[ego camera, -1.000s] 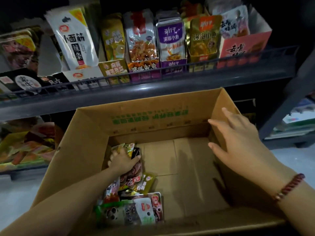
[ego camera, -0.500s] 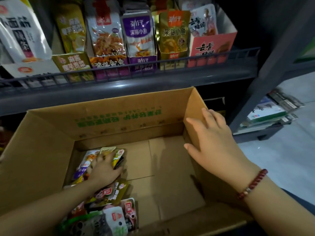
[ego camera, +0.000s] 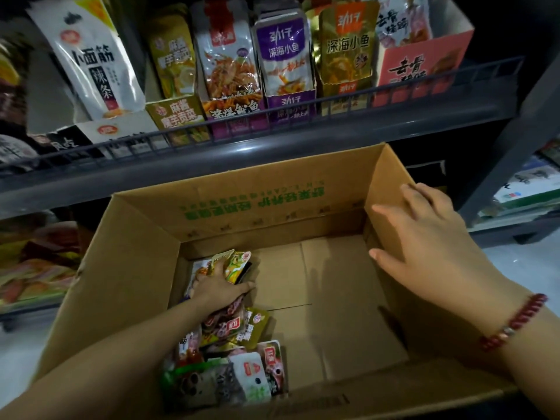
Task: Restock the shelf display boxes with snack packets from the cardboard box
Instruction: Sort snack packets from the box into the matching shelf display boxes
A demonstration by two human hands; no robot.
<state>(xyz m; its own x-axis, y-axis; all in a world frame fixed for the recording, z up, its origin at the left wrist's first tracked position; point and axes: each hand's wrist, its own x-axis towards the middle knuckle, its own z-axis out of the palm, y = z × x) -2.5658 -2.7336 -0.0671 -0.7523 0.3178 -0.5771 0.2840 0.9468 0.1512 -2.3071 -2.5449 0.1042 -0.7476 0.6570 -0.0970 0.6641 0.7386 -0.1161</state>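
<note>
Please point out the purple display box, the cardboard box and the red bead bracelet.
purple display box (ego camera: 291, 106): head view, front panel.
cardboard box (ego camera: 260, 207): head view, far inner wall, printed part.
red bead bracelet (ego camera: 515, 321): head view, beads on the right wrist.

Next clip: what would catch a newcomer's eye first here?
Probably the big open cardboard box in the middle, with the left hand gripping snack packets piled at its left side. The right hand rests open on the box's right wall, below a shelf crowded with display boxes.
</note>
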